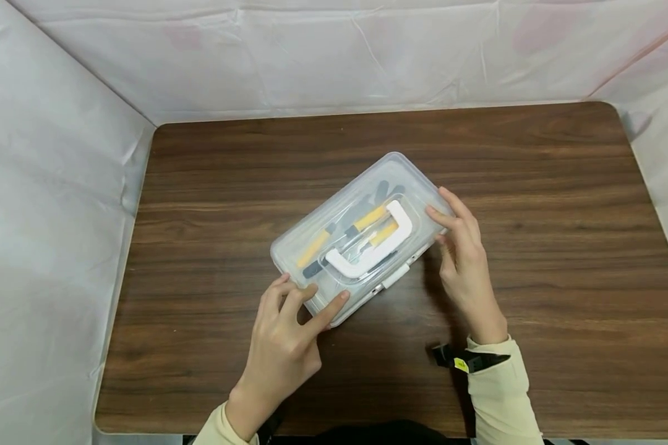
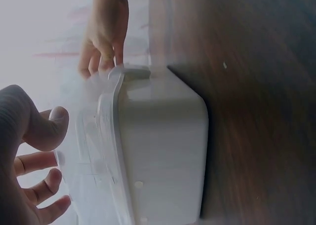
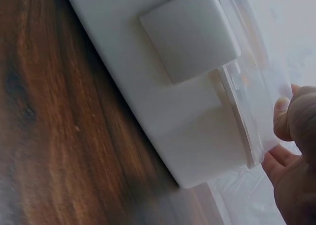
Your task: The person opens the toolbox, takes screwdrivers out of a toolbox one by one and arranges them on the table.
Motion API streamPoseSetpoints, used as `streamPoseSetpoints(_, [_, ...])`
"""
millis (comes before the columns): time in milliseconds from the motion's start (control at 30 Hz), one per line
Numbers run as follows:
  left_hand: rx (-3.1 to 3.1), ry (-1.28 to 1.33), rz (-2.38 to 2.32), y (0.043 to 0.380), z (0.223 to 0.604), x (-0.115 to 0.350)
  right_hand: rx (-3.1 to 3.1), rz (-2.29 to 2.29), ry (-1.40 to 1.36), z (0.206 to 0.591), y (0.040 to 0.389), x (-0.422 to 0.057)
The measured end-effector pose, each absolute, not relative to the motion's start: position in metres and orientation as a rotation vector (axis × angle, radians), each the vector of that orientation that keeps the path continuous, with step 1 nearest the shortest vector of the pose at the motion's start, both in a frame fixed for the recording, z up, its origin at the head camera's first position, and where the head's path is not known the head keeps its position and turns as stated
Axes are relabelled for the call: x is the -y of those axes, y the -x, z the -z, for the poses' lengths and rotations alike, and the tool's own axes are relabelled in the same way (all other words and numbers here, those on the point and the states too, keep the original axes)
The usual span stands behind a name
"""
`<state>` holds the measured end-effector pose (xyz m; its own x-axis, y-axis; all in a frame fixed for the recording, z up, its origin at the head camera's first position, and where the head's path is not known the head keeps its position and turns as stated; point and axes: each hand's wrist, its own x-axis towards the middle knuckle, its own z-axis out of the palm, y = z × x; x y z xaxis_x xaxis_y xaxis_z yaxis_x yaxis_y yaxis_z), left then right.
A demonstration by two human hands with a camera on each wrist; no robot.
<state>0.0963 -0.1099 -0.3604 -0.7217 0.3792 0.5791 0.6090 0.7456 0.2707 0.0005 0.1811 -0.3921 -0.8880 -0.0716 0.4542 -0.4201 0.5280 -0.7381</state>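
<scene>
A plastic storage box [image 1: 334,216] with a clear lid lies slantwise on the table, its lid on. The lid bears a white folding handle [image 1: 403,225]. A white latch [image 1: 395,276] is on the near side, also seen large as a square latch [image 3: 192,37] in the right wrist view. Through the lid show several tools with yellow and dark parts [image 1: 313,247], blurred. My left hand [image 1: 286,340] rests spread fingertips on the near-left corner of the lid. At the right end, my right hand [image 1: 464,259] touches the lid's corner and edge with its fingers.
The dark wood table [image 1: 211,204] has rounded corners. White sheeting [image 1: 312,62] stands along its back and both sides. A black strap with a yellow tag [image 1: 461,364] goes round the right wrist over a pale sleeve [image 1: 501,395].
</scene>
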Motion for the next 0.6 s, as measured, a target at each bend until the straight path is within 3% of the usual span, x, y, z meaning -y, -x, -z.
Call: streamPoseSetpoints(600, [2.528, 0.689, 0.639, -0.063, 0.354, 0.127, 2.426, -1.084, -0.26, 0.392, -0.017, -0.166])
